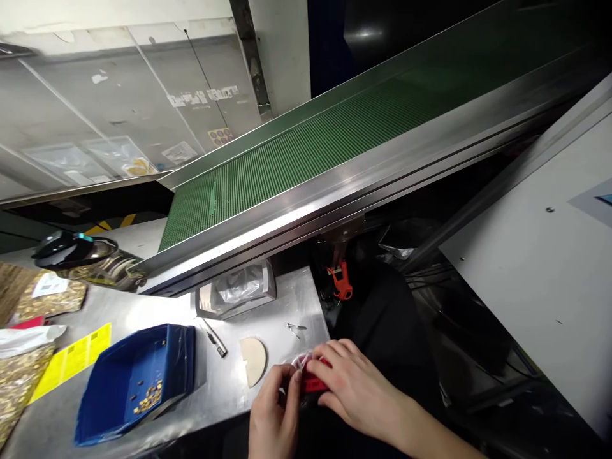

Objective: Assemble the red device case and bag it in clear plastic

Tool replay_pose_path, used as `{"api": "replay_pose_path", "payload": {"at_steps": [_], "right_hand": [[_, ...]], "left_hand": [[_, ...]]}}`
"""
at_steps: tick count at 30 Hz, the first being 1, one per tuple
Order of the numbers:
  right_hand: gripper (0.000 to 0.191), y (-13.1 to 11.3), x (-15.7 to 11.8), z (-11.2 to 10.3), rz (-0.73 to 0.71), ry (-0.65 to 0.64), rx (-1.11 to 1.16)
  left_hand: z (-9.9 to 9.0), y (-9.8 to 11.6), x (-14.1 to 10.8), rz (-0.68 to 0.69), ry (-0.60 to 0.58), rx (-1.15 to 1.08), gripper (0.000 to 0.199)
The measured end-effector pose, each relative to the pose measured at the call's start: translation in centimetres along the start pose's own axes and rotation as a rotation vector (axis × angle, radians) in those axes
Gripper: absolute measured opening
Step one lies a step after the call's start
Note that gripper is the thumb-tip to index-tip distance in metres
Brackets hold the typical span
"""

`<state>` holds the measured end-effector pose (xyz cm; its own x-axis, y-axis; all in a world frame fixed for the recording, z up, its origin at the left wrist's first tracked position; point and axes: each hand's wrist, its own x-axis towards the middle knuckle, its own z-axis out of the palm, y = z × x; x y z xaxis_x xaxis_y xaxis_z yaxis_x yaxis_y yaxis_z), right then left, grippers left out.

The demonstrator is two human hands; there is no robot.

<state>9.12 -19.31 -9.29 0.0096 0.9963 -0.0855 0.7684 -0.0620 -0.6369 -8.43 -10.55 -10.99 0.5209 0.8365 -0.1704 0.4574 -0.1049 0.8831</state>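
Near the bottom centre, at the front corner of the metal table, both hands meet at a small red object with some clear plastic beside it. My right hand lies over the red object with its fingers bent round it. My left hand pinches the clear plastic at the object's left side, thumb and forefinger pressed together. What the red object is cannot be made out, as the fingers cover part of it. A pale half-round piece lies on the table just left of the hands.
A green ribbed conveyor with metal sides slopes across the view. On the table are a blue bin with small golden pieces, a cutter knife, a metal box, a yellow sheet and a bottle. An orange-handled tool hangs below the conveyor.
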Motion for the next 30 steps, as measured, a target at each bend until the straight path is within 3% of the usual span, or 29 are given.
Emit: {"api": "replay_pose_path", "payload": {"at_steps": [2, 4, 9, 13, 17, 23, 30], "right_hand": [[0.063, 0.8, -0.4, 0.1, 0.108, 0.036, 0.088], [0.069, 1.7, -0.9, 0.5, 0.257, 0.043, 0.202], [0.049, 3.6, -2.2, 2.8, 0.506, -0.022, 0.489], [0.009, 4.6, -2.6, 4.0, 0.562, 0.008, 0.657], [0.024, 5.3, -1.8, 4.6, 0.587, 0.059, 0.716], [0.018, 5.8, -0.2, 5.3, 0.572, 0.137, 0.727], [0.023, 6.4, -0.6, 5.0, 0.580, 0.222, 0.740]], "left_hand": [[-0.3, -0.2, -0.2, -0.035, 0.073, 0.012, 0.032], [-0.7, -0.3, -0.3, -0.047, 0.085, 0.009, 0.034], [-1.0, 0.0, -0.4, -0.076, 0.040, -0.036, 0.035], [-0.7, 0.4, -0.5, -0.117, 0.041, -0.050, 0.036], [-0.5, 0.3, -0.5, -0.136, 0.018, -0.061, 0.037], [-0.2, -0.3, -0.6, -0.134, -0.014, -0.044, 0.036], [0.5, -1.0, -0.5, -0.117, -0.007, 0.024, 0.037]]}}
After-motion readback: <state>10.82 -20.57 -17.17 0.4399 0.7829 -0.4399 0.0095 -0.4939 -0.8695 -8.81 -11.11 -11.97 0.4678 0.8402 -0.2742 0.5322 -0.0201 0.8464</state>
